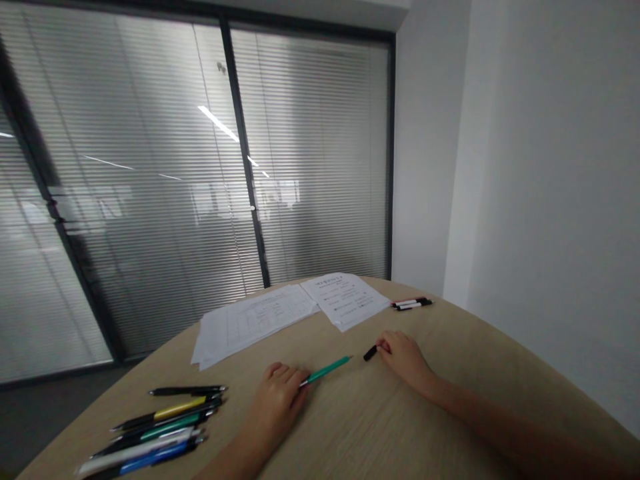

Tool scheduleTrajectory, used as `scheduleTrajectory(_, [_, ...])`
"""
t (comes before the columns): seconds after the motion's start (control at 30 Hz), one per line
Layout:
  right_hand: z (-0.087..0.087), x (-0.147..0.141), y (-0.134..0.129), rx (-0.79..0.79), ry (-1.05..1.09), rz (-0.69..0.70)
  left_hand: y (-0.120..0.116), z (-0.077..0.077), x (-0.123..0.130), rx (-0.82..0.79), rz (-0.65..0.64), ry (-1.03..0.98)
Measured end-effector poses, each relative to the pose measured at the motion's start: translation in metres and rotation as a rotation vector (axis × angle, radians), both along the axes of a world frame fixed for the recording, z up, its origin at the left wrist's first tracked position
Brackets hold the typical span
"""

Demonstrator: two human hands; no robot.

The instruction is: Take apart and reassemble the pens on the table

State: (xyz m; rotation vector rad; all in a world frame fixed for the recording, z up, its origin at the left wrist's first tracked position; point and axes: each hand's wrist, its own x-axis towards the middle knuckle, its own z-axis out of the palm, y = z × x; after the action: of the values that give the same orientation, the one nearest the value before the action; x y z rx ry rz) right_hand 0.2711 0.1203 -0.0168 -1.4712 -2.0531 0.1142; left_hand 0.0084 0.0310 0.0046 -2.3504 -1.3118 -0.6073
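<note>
My left hand [283, 393] is closed around one end of a green pen barrel [329, 369]. A thin tip at the barrel's far end points up and right, toward my other hand. Between thumb and fingertips, my right hand [401, 353] pinches a short black pen piece [370, 353]; I cannot tell whether it is a cap or a grip section. A small gap separates the green tip from the black piece. Both hands are low over the wooden table [345, 427]. My curled fingers hide part of each object.
Several pens [150, 433] in black, yellow, green, white and blue lie at the left front. Printed sheets [260, 320] and another sheet [345, 300] lie toward the far edge. A few black, white and red pens [413, 304] rest at the far right, near the table's curved edge.
</note>
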Motion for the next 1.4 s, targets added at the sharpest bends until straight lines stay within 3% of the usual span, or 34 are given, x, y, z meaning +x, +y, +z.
scheduleTrajectory(0.2, [0.006, -0.007, -0.012, 0.024, 0.142, 0.071, 0.001, -0.002, 0.001, 0.045, -0.023, 0.006])
scheduleTrajectory(0.37, [0.006, -0.023, -0.034, -0.155, 0.415, 0.265, 0.000, 0.000, 0.002, 0.064, -0.044, 0.049])
scheduleTrajectory(0.5, [0.006, -0.028, -0.041, -0.167, 0.495, 0.278, -0.001, 0.000, 0.003, 0.067, -0.039, 0.048])
scheduleTrajectory(0.77, [0.014, -0.027, -0.044, -0.160, 0.460, 0.260, 0.000, 0.000, 0.002, 0.091, -0.039, 0.065])
scheduleTrajectory(1.13, [0.007, -0.025, -0.041, -0.091, 0.431, 0.243, -0.002, 0.004, 0.003, 0.097, -0.031, 0.018])
scheduleTrajectory(1.4, [0.001, 0.002, 0.006, -0.005, 0.186, 0.027, 0.000, 0.002, 0.000, 0.056, 0.006, -0.020])
